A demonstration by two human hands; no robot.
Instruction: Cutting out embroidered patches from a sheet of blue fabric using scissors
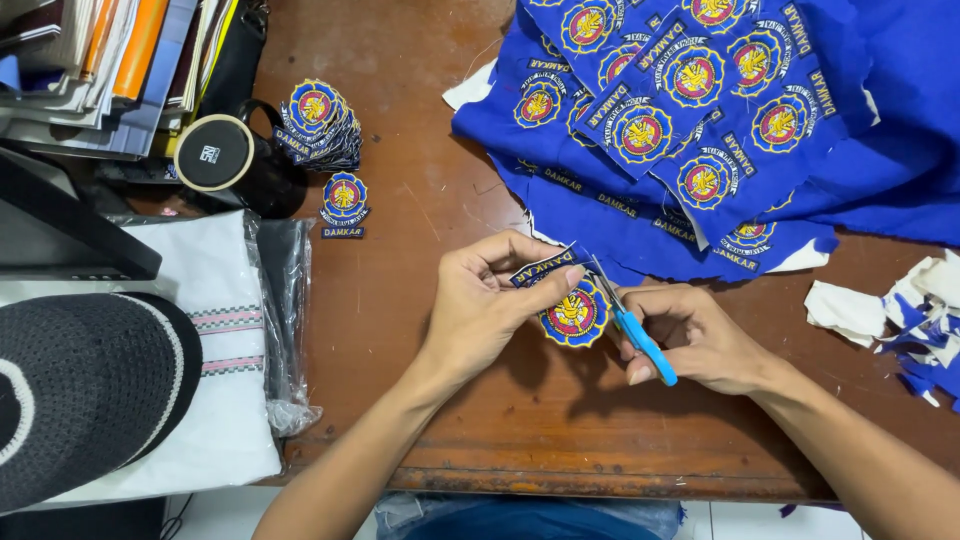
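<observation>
Brown wood makes up the table (450, 420), the widest surface under both hands. Up and to the right of the grip, well apart from it, blue cloth (880, 130) spreads across the table, sewn all over with round emblems in yellow, red and white. Left of the grip, beyond the left forearm, a folded white garment in a clear plastic bag (225, 330) lies flat, with a dark cap (80, 400) overlapping its near corner. Above the bag, far up and left of the grip, a leaning row of books and folders (110, 60) fills the corner, a black mug (235, 160) stands just below it, and a heap of cut-out emblems (320, 125) rests against the mug. To the far right of the grip, at the table's edge, lie white and blue fabric scraps (920, 320).

At the centre, the left hand (480, 305) pinches a round embroidered patch (572, 312) between thumb and fingers, holding it just above the table. The right hand (700, 335) is closed around small blue-handled scissors (632, 335), just right of the patch. Their blades (603, 283) touch the patch's upper right edge.
</observation>
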